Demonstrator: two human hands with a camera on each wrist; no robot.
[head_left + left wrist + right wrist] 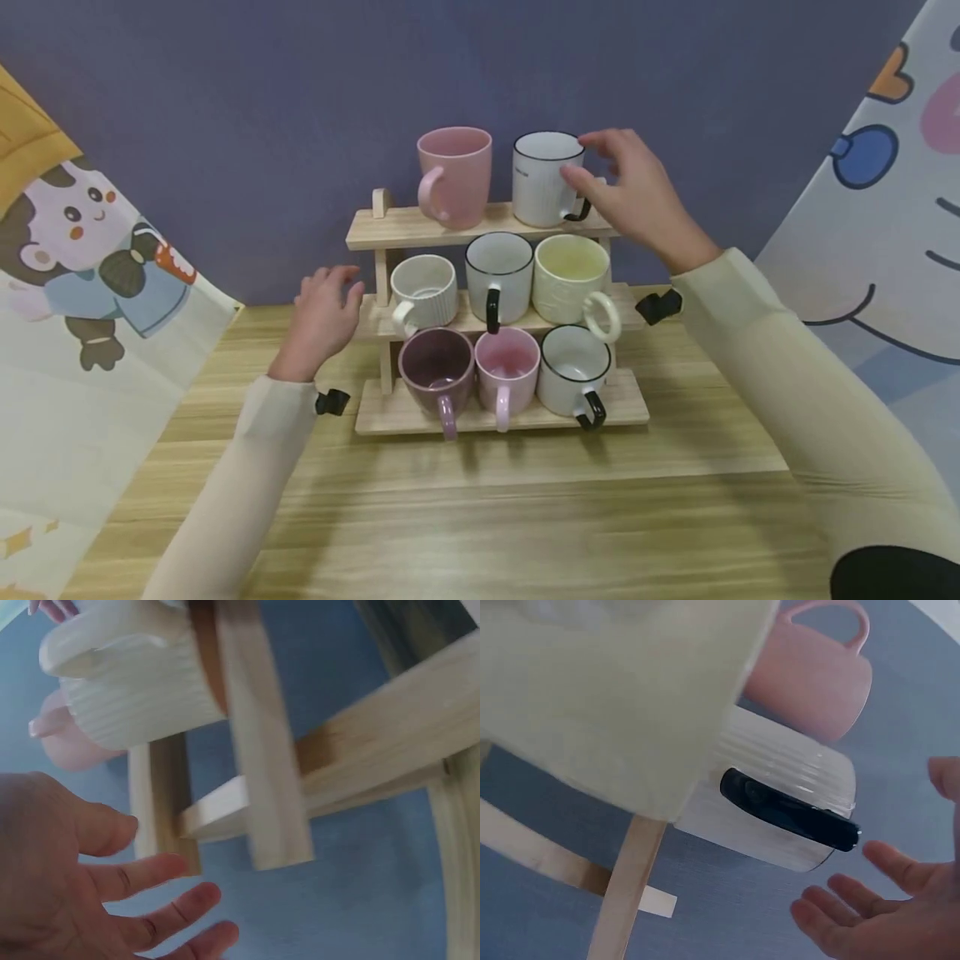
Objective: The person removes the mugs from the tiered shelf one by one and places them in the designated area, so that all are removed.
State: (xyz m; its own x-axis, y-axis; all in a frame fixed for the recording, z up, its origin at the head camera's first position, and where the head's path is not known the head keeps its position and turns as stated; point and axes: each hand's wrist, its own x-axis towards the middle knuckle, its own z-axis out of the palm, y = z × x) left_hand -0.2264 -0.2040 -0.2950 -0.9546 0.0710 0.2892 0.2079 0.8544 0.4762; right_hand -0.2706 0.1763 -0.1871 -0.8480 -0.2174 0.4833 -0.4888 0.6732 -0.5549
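Observation:
My right hand [637,187] is beside a white mug [536,187] with a black rim and black handle, on the right of the wooden rack's top shelf [390,229]. Its thumb and fingers are spread around the mug's right side. In the right wrist view the fingertips [817,907] show a gap from this mug [802,761]. Left of the rack, my left hand [324,317] hovers with relaxed, parted fingers and holds nothing. The nearest mug to it is a small ribbed white one [431,296] on the middle shelf. A tall pink mug [468,187] shares the top shelf.
On the middle shelf are another black-rimmed white mug [517,292] and a pale yellow mug [562,287]. Below stand a purple mug [423,392], a pink mug [487,396] and a black-rimmed white mug [558,396]. The rack rests on a wooden table [480,525] before a dark blue backdrop [300,125].

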